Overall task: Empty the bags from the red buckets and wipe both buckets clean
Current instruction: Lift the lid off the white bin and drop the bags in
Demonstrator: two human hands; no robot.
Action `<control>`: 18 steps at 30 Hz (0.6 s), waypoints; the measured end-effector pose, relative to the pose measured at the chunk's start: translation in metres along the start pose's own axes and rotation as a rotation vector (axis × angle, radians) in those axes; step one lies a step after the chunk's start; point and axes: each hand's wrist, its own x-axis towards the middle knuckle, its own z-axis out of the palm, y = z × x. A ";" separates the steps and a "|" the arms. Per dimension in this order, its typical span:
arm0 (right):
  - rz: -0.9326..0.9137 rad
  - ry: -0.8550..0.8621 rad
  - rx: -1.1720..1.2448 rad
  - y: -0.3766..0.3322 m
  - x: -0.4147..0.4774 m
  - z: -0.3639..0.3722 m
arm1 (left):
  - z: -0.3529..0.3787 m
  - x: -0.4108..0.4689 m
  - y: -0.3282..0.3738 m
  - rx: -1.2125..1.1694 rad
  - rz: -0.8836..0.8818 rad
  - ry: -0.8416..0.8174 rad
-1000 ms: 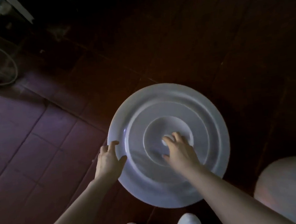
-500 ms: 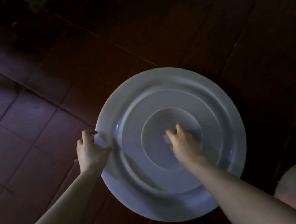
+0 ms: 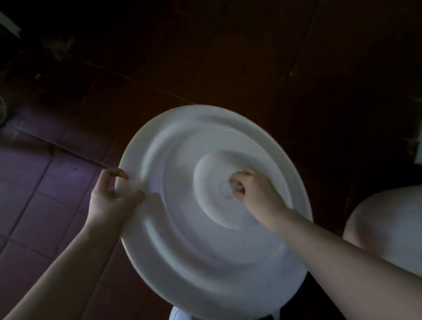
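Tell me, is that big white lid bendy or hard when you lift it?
Probably hard: the white lid shows no sag though the left hand grips only its rim and the right hand its middle. Likely light for its size, as just fingers hold it tilted. Its smooth surface might slip.

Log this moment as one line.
left hand: grips white lid rim | right hand: fingers curled at lid centre | lid: tilted, blurred

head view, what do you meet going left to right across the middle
purple floor tiles → left hand gripping the rim of the white lid → right hand at the lid's centre → pale rounded object at the right edge
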 end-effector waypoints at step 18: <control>-0.074 0.171 0.015 -0.224 -0.197 -0.275 | -0.229 -0.197 0.314 -0.190 0.230 -0.043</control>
